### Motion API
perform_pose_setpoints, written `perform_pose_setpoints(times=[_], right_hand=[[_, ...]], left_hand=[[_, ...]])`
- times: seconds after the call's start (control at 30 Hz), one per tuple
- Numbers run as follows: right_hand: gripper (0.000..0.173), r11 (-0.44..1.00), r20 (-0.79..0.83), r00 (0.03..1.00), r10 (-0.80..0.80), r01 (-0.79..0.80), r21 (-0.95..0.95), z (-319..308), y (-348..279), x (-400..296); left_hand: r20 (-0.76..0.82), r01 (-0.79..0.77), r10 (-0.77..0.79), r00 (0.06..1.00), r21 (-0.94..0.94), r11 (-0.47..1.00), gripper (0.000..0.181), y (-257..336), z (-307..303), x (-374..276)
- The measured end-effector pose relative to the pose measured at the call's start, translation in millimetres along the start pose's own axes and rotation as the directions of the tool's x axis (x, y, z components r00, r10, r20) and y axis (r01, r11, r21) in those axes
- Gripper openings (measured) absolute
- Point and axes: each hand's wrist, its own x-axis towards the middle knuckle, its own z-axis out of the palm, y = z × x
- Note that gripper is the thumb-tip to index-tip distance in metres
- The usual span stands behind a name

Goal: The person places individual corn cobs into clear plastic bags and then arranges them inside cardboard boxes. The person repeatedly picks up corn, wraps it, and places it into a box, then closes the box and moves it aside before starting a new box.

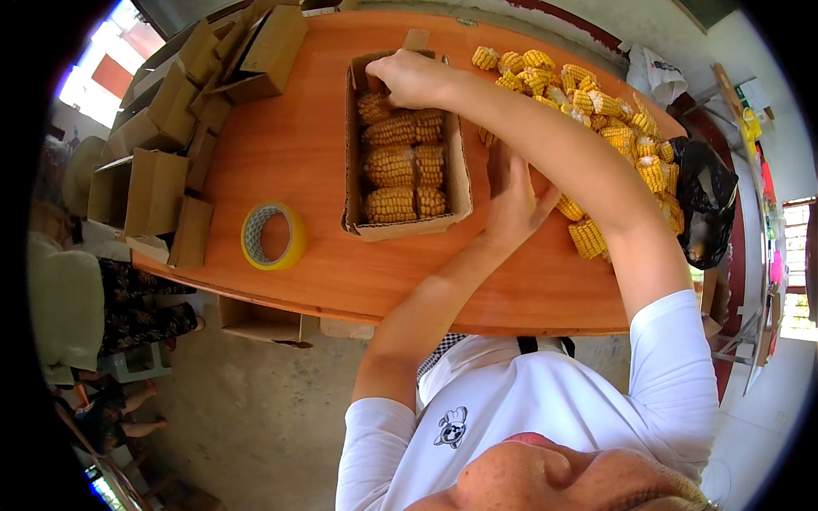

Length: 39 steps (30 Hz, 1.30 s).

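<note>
A cardboard box (pixel 461 185), open at the top, stands on the table before me with rows of corn cob pieces (pixel 390 167) inside. My right hand (pixel 412 78) reaches over its far end, fingers bent down around a corn cob piece (pixel 372 110) in the far left corner; the fingertips are partly hidden. Under my right forearm, my left hand (pixel 516 195) is between the box and a pile of cut corn cobs (pixel 617 135). Its thumb is spread. Another corn piece (pixel 487 137) shows by its fingers, but the forearm hides whether they grip it.
A roll of yellow tape (pixel 275 236) lies on the orange wooden table (pixel 319 166). Cardboard boxes (pixel 160 115) crowd the table's left side. A black plastic bag (pixel 706 198) sits right of the corn. Other people (pixel 70 306) are at the left, beyond the table.
</note>
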Motion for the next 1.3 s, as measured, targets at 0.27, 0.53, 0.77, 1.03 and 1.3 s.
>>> perform_pose_setpoints(times=[0.27,0.53,0.77,1.03,1.3], right_hand=[[0.032,0.998,0.089,0.994,0.066,-0.067,0.000,4,1,7],[0.029,0.979,0.241,0.952,0.187,-0.162,-0.122,3,-16,16],[0.018,0.993,0.150,0.982,0.114,-0.107,-0.058,8,-6,10],[0.020,0.994,0.024,0.995,0.100,-0.101,0.033,23,-5,3],[0.031,0.993,0.086,0.991,0.102,-0.106,0.043,-19,-12,-25]], left_hand=[[0.029,0.055,-0.056,0.998,0.013,0.998,0.081,-2,4,-5],[0.107,0.086,-0.082,0.991,-0.035,0.996,0.079,-14,3,-10],[0.053,0.033,-0.034,0.998,0.020,0.999,0.073,-6,2,-6],[0.190,0.166,-0.170,0.967,0.040,0.985,0.060,-23,8,-21],[0.168,0.168,-0.179,0.969,0.074,0.983,0.058,6,7,-6]])
